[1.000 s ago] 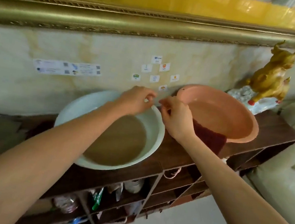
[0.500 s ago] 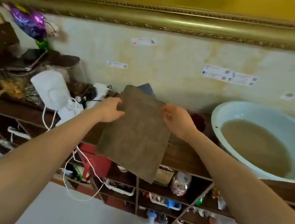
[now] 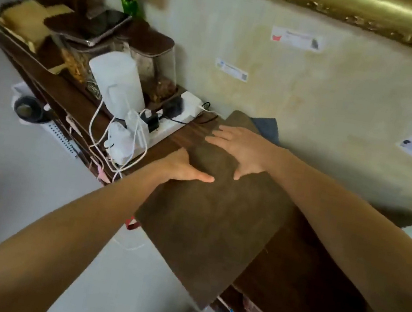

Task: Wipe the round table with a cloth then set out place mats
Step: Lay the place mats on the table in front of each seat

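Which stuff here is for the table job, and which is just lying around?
For the job:
brown place mat, gripped at its edge by the left hand, right hand flat on top

Just lying about:
white power strip with chargers
white cables
clear jars
blue cloth

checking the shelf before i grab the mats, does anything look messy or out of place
The brown place mat sticks out past the front edge of the wooden shelf, with the left hand gripping its edge and the right hand flat on top. White cables dangle tangled off the shelf's front.
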